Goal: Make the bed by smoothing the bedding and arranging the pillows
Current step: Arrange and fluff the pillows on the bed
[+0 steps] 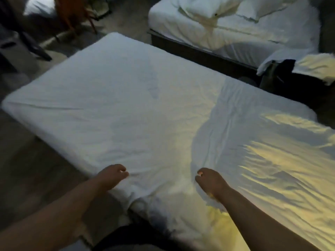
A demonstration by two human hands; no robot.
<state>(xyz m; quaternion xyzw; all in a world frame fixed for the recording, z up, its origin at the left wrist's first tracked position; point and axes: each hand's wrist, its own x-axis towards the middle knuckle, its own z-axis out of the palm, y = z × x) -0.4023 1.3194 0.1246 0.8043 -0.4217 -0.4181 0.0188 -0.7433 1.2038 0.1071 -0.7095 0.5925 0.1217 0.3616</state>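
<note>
Nearest my view, two bare forearms reach in from the bottom edge. The left hand (pixel 113 175) sits on the near edge of the bed (pixel 190 221), fingers curled and pinching the white sheet (pixel 126 105), with a fine crease running out from its fingertips. The right hand (pixel 211 180) is beside it, a little apart, thumb and forefinger closed in a pinch on the same sheet, where a bundle of wrinkles fans up and away. The sheet covers the whole mattress: fairly flat on the left half, rumpled on the right, where patches of warm yellow light fall across it. Beyond a dark gap of floor, a second bed (pixel 235 42) holds white pillows (pixel 204 8) heaped among loose bedding. At top left, blurred, I see an orange chair (pixel 72 13).
</note>
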